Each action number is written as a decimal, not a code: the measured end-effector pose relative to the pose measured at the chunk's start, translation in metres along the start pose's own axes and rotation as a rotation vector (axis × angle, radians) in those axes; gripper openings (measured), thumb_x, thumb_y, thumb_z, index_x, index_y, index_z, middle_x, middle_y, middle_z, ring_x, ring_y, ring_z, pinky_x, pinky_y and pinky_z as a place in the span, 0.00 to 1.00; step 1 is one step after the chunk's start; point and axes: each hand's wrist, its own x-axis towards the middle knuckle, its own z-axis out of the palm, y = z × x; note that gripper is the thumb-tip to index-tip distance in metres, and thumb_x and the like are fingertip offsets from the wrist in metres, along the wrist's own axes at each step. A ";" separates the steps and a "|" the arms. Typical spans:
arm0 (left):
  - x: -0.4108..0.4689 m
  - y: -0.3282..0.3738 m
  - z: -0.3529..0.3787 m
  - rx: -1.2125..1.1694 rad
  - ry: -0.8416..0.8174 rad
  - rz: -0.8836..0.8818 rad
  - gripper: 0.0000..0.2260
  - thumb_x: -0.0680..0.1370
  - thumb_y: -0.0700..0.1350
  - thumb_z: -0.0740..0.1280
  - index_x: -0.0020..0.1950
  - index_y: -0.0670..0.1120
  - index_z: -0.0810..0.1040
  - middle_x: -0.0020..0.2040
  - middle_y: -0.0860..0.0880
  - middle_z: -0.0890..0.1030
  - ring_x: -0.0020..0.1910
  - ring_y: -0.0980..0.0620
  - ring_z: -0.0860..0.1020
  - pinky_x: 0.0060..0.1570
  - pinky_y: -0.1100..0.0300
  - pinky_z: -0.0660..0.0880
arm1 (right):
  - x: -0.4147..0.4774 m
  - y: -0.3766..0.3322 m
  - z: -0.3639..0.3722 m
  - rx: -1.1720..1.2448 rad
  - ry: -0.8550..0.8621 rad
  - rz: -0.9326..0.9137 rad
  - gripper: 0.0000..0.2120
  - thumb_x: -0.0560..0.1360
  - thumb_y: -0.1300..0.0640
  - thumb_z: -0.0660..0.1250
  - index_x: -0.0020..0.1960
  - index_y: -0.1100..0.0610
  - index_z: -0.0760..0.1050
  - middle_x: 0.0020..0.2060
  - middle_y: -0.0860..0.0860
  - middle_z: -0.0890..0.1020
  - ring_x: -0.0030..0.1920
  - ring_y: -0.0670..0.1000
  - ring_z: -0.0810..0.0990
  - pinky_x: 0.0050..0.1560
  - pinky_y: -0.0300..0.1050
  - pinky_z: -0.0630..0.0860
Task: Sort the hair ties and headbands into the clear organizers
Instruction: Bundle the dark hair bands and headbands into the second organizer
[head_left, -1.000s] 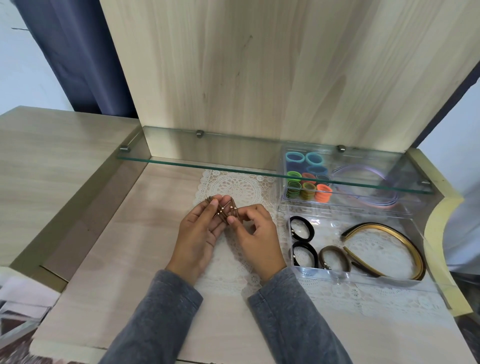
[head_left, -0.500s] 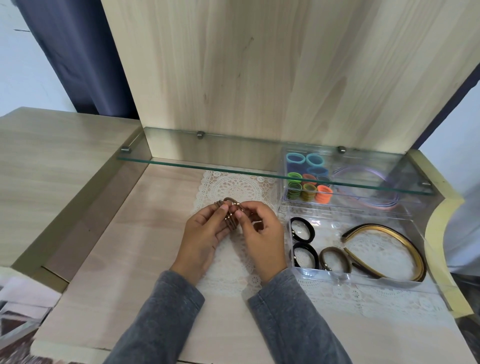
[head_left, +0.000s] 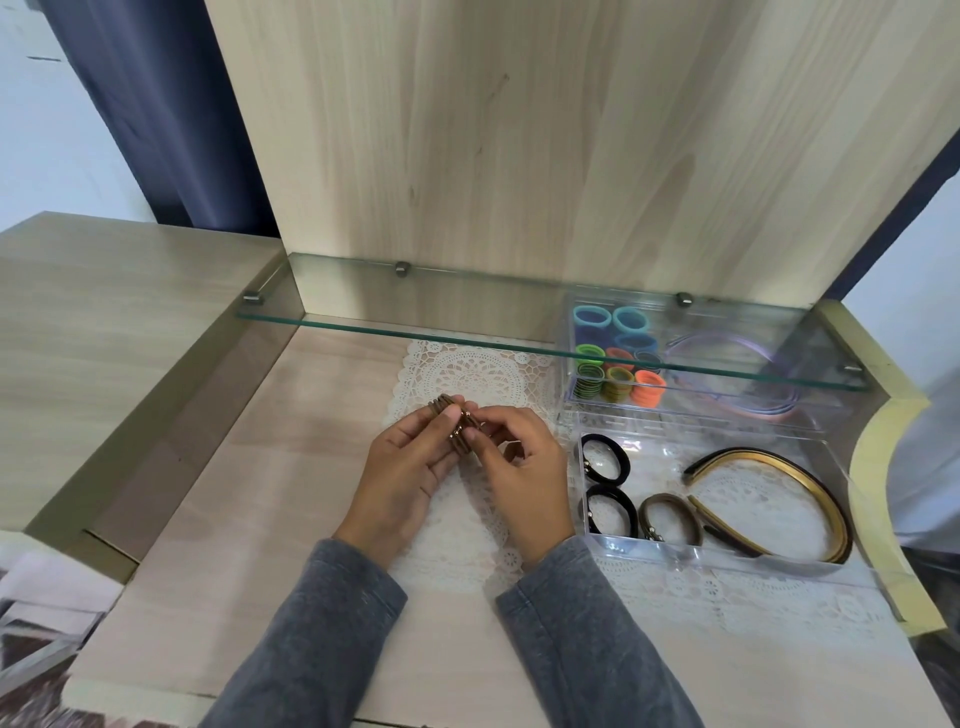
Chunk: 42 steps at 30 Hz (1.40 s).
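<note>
Brown is the colour I am working with: my left hand (head_left: 410, 467), over the white lace doily (head_left: 467, 371), pinches the bundle of thin brown elastic hair ties with small gold beads (head_left: 460, 439) between thumb and fingertips. A second ago those ties lay splayed loosely between my hands; now they are squeezed into one tight stack, held just above the doily. My right hand (head_left: 524, 467) has closed in from the other side, its curled fingers gripping the same stack. To my mind the gathering is done and the bundle is ready to go right, into the near clear plastic organizer (head_left: 675, 558), where a lone brown hair tie (head_left: 645, 514) already lies beside the black ones.
</note>
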 end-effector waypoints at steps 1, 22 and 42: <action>0.000 0.000 0.000 -0.002 0.001 0.008 0.12 0.72 0.40 0.69 0.55 0.39 0.81 0.53 0.41 0.84 0.53 0.45 0.84 0.52 0.59 0.81 | 0.000 -0.001 0.000 -0.001 -0.012 0.008 0.10 0.71 0.65 0.73 0.49 0.53 0.82 0.45 0.44 0.82 0.45 0.47 0.80 0.44 0.37 0.74; 0.001 0.002 -0.004 -0.086 0.022 0.008 0.11 0.73 0.40 0.69 0.53 0.39 0.81 0.47 0.45 0.85 0.46 0.51 0.84 0.47 0.61 0.81 | -0.003 -0.009 -0.001 -0.064 -0.009 0.002 0.09 0.71 0.67 0.70 0.47 0.55 0.80 0.42 0.47 0.77 0.41 0.47 0.75 0.42 0.31 0.68; -0.002 0.003 -0.001 -0.023 -0.008 0.005 0.11 0.72 0.39 0.68 0.53 0.40 0.82 0.51 0.44 0.86 0.50 0.52 0.84 0.46 0.63 0.80 | -0.005 -0.006 0.000 -0.262 -0.015 -0.298 0.05 0.72 0.67 0.68 0.46 0.59 0.79 0.42 0.49 0.78 0.45 0.49 0.77 0.46 0.49 0.76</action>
